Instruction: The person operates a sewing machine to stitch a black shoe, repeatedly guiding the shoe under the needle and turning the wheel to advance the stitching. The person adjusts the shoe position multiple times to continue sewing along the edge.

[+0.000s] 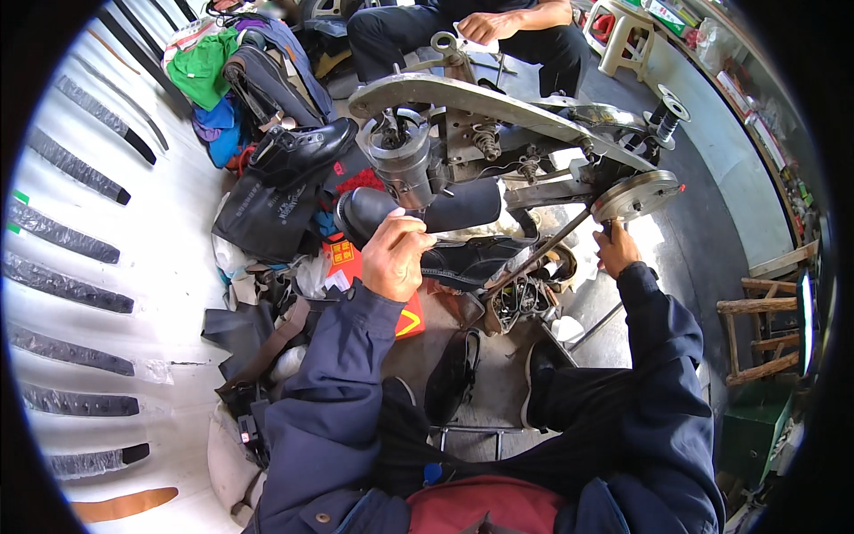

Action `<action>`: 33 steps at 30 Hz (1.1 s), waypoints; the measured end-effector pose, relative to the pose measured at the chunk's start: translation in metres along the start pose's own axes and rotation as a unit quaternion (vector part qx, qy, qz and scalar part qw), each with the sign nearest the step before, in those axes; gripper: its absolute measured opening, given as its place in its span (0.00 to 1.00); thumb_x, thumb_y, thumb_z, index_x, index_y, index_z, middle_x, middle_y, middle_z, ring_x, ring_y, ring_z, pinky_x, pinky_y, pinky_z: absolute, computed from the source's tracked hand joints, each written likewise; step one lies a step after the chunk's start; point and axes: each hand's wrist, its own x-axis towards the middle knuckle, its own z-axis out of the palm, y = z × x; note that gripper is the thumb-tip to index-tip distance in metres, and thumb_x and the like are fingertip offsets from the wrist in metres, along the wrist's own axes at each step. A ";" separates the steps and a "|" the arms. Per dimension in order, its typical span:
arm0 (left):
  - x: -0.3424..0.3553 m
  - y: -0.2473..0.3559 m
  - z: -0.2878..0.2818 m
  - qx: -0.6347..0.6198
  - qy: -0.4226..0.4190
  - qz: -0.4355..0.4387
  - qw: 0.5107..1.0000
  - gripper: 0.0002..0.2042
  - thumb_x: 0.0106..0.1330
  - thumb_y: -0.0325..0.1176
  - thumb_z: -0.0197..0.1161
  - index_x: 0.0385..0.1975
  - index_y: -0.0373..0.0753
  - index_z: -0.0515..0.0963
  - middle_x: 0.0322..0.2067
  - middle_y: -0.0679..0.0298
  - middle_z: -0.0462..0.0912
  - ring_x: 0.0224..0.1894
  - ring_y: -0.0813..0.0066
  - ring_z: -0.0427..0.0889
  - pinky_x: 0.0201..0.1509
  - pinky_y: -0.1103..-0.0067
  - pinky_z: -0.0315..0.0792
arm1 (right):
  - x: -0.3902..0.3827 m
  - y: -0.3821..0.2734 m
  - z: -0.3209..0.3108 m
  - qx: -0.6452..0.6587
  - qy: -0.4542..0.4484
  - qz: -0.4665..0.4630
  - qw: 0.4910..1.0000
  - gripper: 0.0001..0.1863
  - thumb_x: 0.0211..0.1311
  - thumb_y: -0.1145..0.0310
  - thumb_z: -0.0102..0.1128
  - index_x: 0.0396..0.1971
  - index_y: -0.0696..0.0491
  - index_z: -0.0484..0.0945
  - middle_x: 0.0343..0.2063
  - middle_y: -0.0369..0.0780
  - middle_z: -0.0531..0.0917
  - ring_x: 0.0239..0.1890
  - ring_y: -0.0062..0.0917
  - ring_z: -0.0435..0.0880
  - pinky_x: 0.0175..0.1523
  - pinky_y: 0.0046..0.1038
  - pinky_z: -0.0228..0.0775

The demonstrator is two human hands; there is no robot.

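The two hands are well apart: the right hand (620, 251) curls round the handle (608, 228) at the wheel (637, 196); the left hand (396, 258) bunches its fingertips under the head of the sewing machine (400, 160), though I can't tell whether they pinch anything. Beneath lies a black boot (467, 206), probably smooth, stiff-toed and softer-sided, best steadied by its side.

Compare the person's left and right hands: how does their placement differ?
The left hand is below the metal machine head, while the right hand is at the lower rim of the handwheel. The left hand is close to a black shoe; the right hand is farther away. Both are bare, with dark blue sleeves.
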 end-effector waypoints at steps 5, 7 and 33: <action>0.000 0.006 -0.008 0.114 0.003 0.023 0.993 0.08 0.45 0.26 0.69 0.25 0.46 0.79 0.27 0.73 0.80 0.34 0.69 0.77 0.43 0.72 0.68 | 0.007 0.008 0.000 -0.037 -0.015 0.009 0.999 0.25 0.64 0.59 0.57 0.55 0.57 0.64 0.26 0.48 0.83 0.23 0.34 0.84 0.32 0.35 0.75; -0.001 0.008 -0.008 0.124 0.009 0.007 0.992 0.09 0.44 0.27 0.69 0.25 0.48 0.79 0.26 0.76 0.80 0.34 0.71 0.76 0.40 0.73 0.65 | 0.009 0.010 -0.001 -0.122 0.005 -0.019 0.992 0.28 0.61 0.52 0.59 0.52 0.57 0.69 0.28 0.49 0.84 0.29 0.37 0.85 0.38 0.38 0.75; -0.006 0.029 -0.014 0.042 -0.002 -0.158 0.987 0.06 0.52 0.27 0.69 0.28 0.44 0.81 0.27 0.65 0.74 0.24 0.66 0.76 0.26 0.75 0.69 | -0.076 -0.150 0.070 -0.054 -0.002 -0.421 0.906 0.13 0.54 0.62 0.64 0.38 0.50 0.84 0.29 0.43 0.83 0.37 0.40 0.82 0.42 0.39 0.74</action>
